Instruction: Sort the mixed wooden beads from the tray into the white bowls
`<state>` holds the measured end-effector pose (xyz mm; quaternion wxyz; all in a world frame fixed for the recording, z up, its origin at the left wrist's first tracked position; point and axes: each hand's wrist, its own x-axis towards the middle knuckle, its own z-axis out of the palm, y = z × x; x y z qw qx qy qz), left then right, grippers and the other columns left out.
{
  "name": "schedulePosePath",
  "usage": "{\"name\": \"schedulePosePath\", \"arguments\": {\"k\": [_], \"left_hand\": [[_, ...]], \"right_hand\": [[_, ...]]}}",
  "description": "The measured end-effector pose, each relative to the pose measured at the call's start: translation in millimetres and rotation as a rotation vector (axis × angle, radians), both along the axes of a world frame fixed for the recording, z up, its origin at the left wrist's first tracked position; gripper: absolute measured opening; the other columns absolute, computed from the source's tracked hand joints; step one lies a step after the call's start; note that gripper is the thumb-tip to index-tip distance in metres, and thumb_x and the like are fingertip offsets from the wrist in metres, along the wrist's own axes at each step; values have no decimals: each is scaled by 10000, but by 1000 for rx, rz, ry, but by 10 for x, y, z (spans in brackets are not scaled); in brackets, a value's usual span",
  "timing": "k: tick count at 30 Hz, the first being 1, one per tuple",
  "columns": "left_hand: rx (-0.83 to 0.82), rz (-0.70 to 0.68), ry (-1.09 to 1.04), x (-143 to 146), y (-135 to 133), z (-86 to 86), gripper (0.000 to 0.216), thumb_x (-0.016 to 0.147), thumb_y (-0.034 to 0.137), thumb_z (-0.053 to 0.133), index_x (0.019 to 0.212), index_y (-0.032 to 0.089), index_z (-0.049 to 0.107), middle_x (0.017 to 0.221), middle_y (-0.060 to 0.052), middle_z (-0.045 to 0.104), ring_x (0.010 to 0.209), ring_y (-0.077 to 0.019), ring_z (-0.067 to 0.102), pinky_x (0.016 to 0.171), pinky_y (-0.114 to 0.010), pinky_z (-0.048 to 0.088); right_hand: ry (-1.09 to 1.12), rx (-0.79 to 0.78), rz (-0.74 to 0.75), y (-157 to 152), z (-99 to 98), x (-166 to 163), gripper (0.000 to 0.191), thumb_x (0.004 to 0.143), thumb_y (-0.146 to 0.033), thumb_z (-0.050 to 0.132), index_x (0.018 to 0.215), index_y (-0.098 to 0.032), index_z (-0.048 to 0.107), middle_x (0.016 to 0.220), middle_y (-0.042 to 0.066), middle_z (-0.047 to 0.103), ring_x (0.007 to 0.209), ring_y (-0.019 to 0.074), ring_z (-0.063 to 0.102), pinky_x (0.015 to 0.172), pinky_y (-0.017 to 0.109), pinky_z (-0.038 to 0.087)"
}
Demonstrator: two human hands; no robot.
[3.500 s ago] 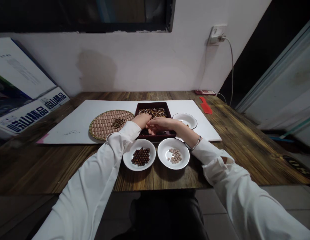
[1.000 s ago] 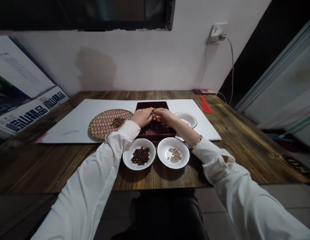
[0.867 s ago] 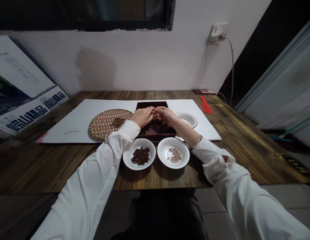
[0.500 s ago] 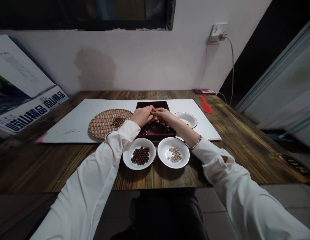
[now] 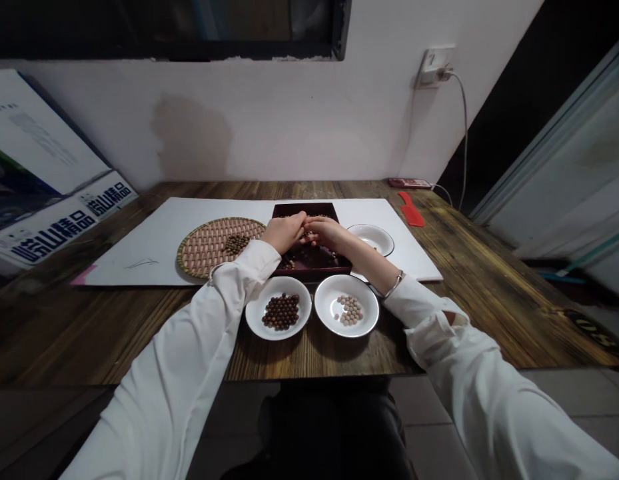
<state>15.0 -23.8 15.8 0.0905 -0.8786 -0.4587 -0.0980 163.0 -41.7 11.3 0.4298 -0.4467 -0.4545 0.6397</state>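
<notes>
Over a dark red box with loose beads in it, my two hands meet. My left hand has its fingers bent in a pinch at the right hand's fingers; what it pinches is too small to tell. My right hand is cupped with curled fingers, and small beads seem to lie in it. In front stand a white bowl of dark brown beads and a white bowl of pale beads. Left of the box, a woven tray holds brownish beads.
Another white dish stands behind my right forearm, with a bead or two in it. A white board lies beneath the tray and box. Farther right are a red comb-shaped item and a phone on a cable. A printed carton stands left.
My fingers have shifted slightly above the box, and the right hand's fingers have dipped a little. The bowls, tray and box stay where they were.
</notes>
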Motion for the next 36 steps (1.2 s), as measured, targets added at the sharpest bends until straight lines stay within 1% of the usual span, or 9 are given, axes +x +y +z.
{"name": "schedulePosePath", "arguments": {"k": [3, 8, 15, 20, 23, 26, 30, 33, 36], "left_hand": [[19, 19, 17, -4, -8, 19, 283, 1002, 310, 408, 1167, 176, 594, 1055, -110, 742, 977, -267, 711, 757, -327, 450], [93, 65, 3, -8, -12, 28, 303, 987, 376, 442, 1109, 170, 628, 977, -130, 749, 948, -285, 710, 782, -344, 440], [86, 91, 16, -6, -5, 7, 318, 992, 368, 432, 1130, 170, 639, 974, -154, 752, 957, -303, 712, 803, -363, 438], [76, 129, 22, -3, -8, 9, 360, 1021, 346, 357, 1181, 161, 621, 943, -156, 748, 953, -301, 713, 844, -380, 430], [84, 149, 17, -3, 4, 4, 375, 1024, 322, 329, 1201, 151, 611, 968, -169, 745, 957, -303, 708, 850, -395, 424], [92, 131, 12, -11, 23, 0, 368, 1015, 266, 328, 1173, 141, 636, 1005, -177, 740, 1004, -298, 692, 879, -409, 410], [36, 95, 56, -29, 28, 11, 370, 980, 169, 345, 1136, 123, 677, 1090, -182, 722, 1075, -307, 655, 895, -428, 396], [31, 85, 82, -39, 15, 20, 374, 971, 161, 362, 1162, 111, 679, 1157, -195, 685, 1127, -317, 613, 896, -429, 394], [36, 105, 96, -44, 5, 19, 379, 965, 155, 368, 1174, 108, 681, 1181, -209, 648, 1158, -325, 574, 891, -423, 396]], "right_hand": [[2, -16, -4, 3, -5, -11, 180, 935, -42, 462, 838, -158, 561, 690, -6, 693, 547, 88, 658, 455, 160, 392], [-20, -48, 44, 20, -24, -15, 233, 972, -115, 430, 808, -137, 593, 659, 36, 686, 544, 122, 664, 458, 186, 387], [-21, -39, 88, 23, -52, -15, 185, 956, -127, 456, 817, -147, 577, 658, 38, 695, 544, 125, 667, 476, 194, 410], [22, -13, 113, 43, -102, 7, 126, 957, -132, 465, 883, -157, 564, 669, 37, 707, 561, 129, 678, 481, 190, 435], [32, -18, 144, 54, -124, 17, 131, 977, -148, 449, 914, -161, 563, 702, 49, 724, 572, 134, 680, 495, 198, 455], [17, -25, 163, 56, -130, 19, 123, 989, -159, 448, 949, -161, 565, 715, 51, 733, 581, 138, 683, 510, 205, 472], [-7, -27, 154, 55, -129, 20, 114, 991, -159, 458, 996, -153, 571, 714, 51, 738, 581, 140, 683, 508, 205, 472], [-8, -20, 170, 60, -134, 20, 117, 978, -159, 473, 998, -145, 588, 711, 51, 737, 576, 147, 683, 520, 216, 486], [-12, -21, 180, 54, -123, 12, 113, 963, -166, 500, 981, -140, 609, 703, 51, 735, 578, 152, 682, 533, 223, 495]]}}
